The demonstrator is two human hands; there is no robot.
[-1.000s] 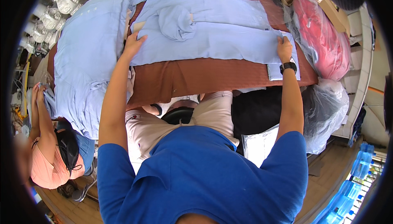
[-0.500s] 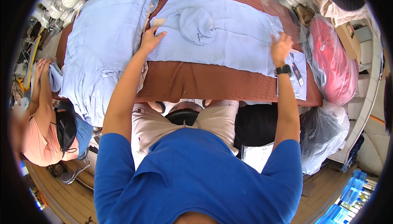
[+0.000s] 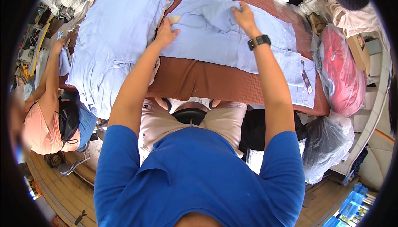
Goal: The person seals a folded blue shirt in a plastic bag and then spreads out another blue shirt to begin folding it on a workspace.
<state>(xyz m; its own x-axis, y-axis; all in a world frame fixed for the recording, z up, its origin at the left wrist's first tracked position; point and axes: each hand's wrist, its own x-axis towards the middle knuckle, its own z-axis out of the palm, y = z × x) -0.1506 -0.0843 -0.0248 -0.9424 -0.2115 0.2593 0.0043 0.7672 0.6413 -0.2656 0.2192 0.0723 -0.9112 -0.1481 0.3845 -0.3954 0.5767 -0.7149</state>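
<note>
A light blue shirt (image 3: 199, 46) lies spread across a brown cloth-covered table (image 3: 182, 75). My left hand (image 3: 167, 34) rests at its left edge, thumb held apart from the fingers, beside a small pale beige patch. Farther over, my right hand (image 3: 245, 19) lies on the shirt's far middle, next to rumpled fabric; its thumb and forefinger are apart. A black watch is on that wrist. Past my left hand, a heap of light blue garments (image 3: 112, 32) covers the table's left side and hangs over the front edge.
A folded light blue piece with a dark tag (image 3: 306, 82) lies at the table's right end. Beyond it stand plastic-wrapped red goods (image 3: 342, 69) and a clear plastic bag (image 3: 329, 144). White balusters line the far side. A co-worker in a peach top (image 3: 43, 125) handles blue cloth at left.
My right hand has moved left and away from me, from the shirt's right end to its middle. The round bunch of fabric there has been pushed out flatter. My left hand stays at the left edge.
</note>
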